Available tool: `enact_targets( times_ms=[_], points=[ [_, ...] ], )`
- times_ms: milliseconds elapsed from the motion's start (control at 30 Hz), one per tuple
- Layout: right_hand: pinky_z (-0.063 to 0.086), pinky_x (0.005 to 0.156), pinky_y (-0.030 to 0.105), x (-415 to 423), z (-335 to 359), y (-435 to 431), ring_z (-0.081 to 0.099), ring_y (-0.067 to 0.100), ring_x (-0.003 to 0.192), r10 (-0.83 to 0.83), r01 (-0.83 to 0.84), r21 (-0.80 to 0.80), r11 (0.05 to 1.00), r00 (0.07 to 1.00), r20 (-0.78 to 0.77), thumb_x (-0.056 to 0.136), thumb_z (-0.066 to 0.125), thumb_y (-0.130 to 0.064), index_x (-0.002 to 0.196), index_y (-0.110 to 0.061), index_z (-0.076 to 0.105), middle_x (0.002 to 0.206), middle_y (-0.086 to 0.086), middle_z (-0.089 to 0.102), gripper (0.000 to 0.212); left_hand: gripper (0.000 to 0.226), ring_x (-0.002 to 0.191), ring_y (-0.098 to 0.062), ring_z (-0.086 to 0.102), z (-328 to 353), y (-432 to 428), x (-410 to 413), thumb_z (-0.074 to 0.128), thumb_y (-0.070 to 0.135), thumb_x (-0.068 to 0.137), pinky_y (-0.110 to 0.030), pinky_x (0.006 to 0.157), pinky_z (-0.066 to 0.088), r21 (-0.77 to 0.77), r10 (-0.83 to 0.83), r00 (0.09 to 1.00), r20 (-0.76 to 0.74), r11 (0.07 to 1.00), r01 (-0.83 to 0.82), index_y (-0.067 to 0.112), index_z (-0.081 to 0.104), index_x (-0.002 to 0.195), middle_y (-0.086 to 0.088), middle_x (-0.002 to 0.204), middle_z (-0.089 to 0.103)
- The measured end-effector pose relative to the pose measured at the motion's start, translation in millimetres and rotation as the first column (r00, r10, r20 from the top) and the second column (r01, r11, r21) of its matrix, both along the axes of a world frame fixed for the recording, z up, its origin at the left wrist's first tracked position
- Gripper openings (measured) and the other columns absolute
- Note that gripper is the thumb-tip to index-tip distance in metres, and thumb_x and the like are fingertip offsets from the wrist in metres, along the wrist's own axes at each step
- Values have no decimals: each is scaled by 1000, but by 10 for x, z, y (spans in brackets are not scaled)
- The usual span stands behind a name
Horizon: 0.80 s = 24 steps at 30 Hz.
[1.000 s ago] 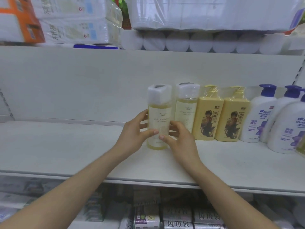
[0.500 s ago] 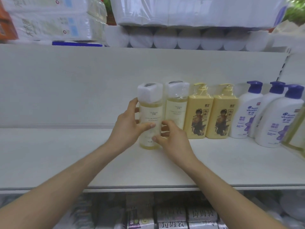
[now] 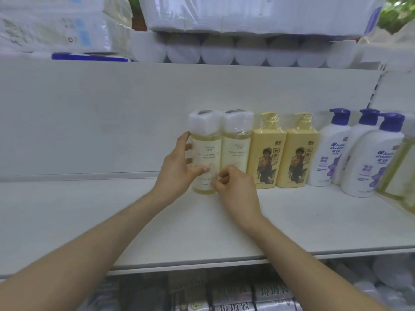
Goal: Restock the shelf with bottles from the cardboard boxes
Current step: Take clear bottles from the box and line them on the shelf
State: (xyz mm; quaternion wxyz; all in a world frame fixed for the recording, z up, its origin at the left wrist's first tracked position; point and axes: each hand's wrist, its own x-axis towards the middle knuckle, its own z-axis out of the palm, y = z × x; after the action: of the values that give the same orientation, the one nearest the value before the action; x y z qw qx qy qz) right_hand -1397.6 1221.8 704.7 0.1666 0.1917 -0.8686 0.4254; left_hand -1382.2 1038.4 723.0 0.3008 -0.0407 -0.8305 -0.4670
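On shelf [image 3: 89, 209]: left hand [image 3: 177, 171] grips camellia bottle [image 3: 206, 151], right hand [image 3: 238, 189] pinches its base, likely squaring it against twin bottle [image 3: 237, 149].

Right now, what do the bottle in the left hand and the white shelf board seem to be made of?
The clear bottle looks like transparent, glossy plastic: pale yellow liquid shows through its wall. Its cap wrap seems to be thin shiny film, since it is wrinkled and catches the light. The shelf looks like matte white painted metal, though laminated board is also possible.
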Motion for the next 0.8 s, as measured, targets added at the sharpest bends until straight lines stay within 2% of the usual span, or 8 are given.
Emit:
enact_targets(
  times_ms=[133, 333, 400, 433, 500, 533, 667, 800],
  points=[
    [50, 76, 29, 49, -9, -6, 66, 13, 86, 7, -9, 31, 999, 999, 34, 95, 77, -28, 107, -16, 67, 89, -8, 68, 20, 96, 103, 13, 69, -19, -10, -53, 91, 26, 82, -7, 74, 54, 20, -4, 1000, 5, 1000, 4, 49, 31, 153, 33, 127, 57],
    [56, 84, 37, 133, 48, 45, 67, 17, 96, 14, -17, 120, 993, 1000, 24, 94, 77, -30, 114, -16, 66, 103, -4, 70, 27, 95, 106, 20, 63, -81, -47, -22, 90, 24, 85, -5, 78, 52, 14, 12, 998, 60, 1000, -13, 40, 31, 158, 32, 131, 55],
    [55, 85, 39, 171, 65, 98, 64, 17, 104, 12, -9, 187, 982, 1000, -16, 95, 75, -35, 118, -19, 64, 112, -4, 69, 31, 97, 116, 15, 61, -111, -28, 39, 90, 27, 85, -9, 89, 51, -5, 40, 996, 77, 999, -39, 33, 29, 161, 26, 140, 55],
    [55, 86, 41, 192, 75, 135, 63, 18, 108, 16, -8, 218, 976, 999, -34, 96, 74, -37, 122, -19, 63, 117, -3, 67, 33, 98, 125, 6, 58, -115, -6, 94, 90, 31, 86, -18, 98, 50, -24, 67, 994, 83, 998, -65, 30, 28, 162, 18, 148, 53],
    [55, 89, 45, 228, 99, 233, 60, 21, 117, 28, -8, 285, 959, 997, -65, 97, 72, -39, 129, -20, 60, 127, -1, 63, 39, 98, 138, -13, 51, -96, 64, 241, 87, 37, 88, -35, 110, 47, -98, 146, 984, 104, 986, -135, 24, 26, 164, 4, 160, 44],
    [55, 90, 44, 245, 113, 291, 58, 22, 121, 31, -2, 325, 946, 996, -85, 98, 71, -41, 133, -21, 58, 130, -1, 61, 42, 97, 141, -18, 49, -80, 114, 324, 85, 39, 90, -38, 112, 45, -153, 190, 975, 116, 973, -171, 22, 27, 165, 0, 163, 40],
    [53, 91, 41, 361, 183, 584, 53, 25, 124, 54, 52, 443, 895, 973, -225, 99, 68, -44, 143, -20, 52, 135, 2, 55, 52, 84, 141, -22, 47, 16, 490, 745, 80, 40, 93, -31, 102, 43, -402, 292, 954, 75, 884, -239, 19, 34, 160, -2, 161, 36],
    [48, 101, 40, 578, 210, 1120, 53, 25, 126, 78, 118, 459, 881, 919, -387, 97, 70, -44, 143, -20, 54, 139, 3, 55, 54, 83, 147, -26, 43, 94, 1150, 1179, 77, 46, 94, -49, 105, 52, -566, 395, 919, -2, 757, -326, 19, 36, 161, -2, 167, 33]
  ],
)
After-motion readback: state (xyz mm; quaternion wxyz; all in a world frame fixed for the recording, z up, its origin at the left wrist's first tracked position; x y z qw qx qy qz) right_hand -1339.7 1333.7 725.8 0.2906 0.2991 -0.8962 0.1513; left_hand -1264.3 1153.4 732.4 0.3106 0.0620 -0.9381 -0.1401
